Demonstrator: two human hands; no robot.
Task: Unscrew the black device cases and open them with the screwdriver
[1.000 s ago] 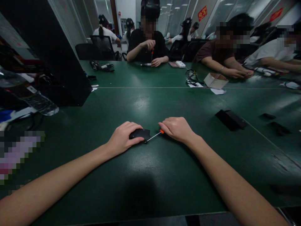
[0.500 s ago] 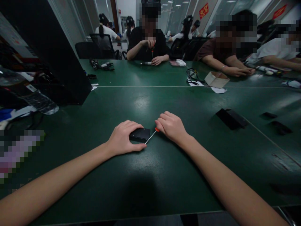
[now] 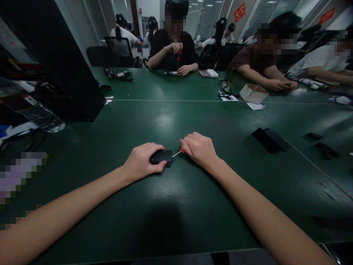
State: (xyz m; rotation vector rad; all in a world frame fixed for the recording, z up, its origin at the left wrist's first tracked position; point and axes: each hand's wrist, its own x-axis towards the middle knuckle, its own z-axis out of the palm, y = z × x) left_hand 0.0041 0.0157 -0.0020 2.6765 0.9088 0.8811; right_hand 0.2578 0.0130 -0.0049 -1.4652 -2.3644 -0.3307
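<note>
A small flat black box (image 3: 162, 156) lies on the green table, and my left hand (image 3: 143, 159) grips it from the left with the thumb along its near side. My right hand (image 3: 200, 148) is a fist around the handle of a screwdriver (image 3: 177, 154). Only a bit of its orange-red handle shows past the thumb; the rest is hidden in the fist. The thin metal shaft points left, and its tip meets the right end of the box. Whether the tip sits in a gap or only touches the surface I cannot tell.
A larger black case (image 3: 270, 140) lies to the right, with small dark parts (image 3: 327, 150) beyond it. Farther back are an open cardboard box (image 3: 253, 93) and coiled cables (image 3: 226, 88). At the left stand a dark pillar (image 3: 74, 73) and a plastic bottle (image 3: 46, 116). Several people sit across the table.
The screwdriver tip has moved from the box's near edge by my left thumb up to its right end. My left thumb has drawn back against the box.
</note>
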